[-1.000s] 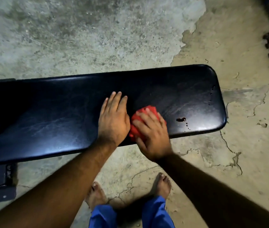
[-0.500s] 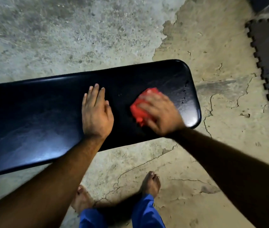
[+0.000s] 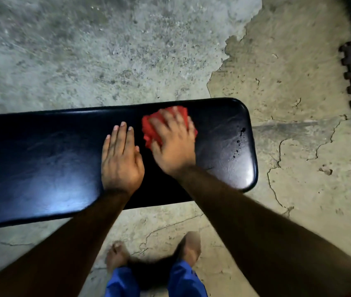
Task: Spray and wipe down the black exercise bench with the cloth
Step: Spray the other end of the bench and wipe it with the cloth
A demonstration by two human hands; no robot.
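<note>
Item: black exercise bench (image 3: 41,168), padded top, lying L-R across cracked concrete floor (image 3: 288,93); droplets (image 3: 240,138) near its R end. Red cloth (image 3: 148,129), bunched, on bench top toward far edge, right of centre, under right hand (image 3: 173,146); fingers spread, lying straight over cloth, pressing it down, cloth showing past fingertips and to their left. Left hand (image 3: 121,161) just beside, flat on pad, fingers straight and together, holding nothing.

Red cloth (image 3: 148,130); black bench (image 3: 41,159); blue trousers (image 3: 181,279).
</note>
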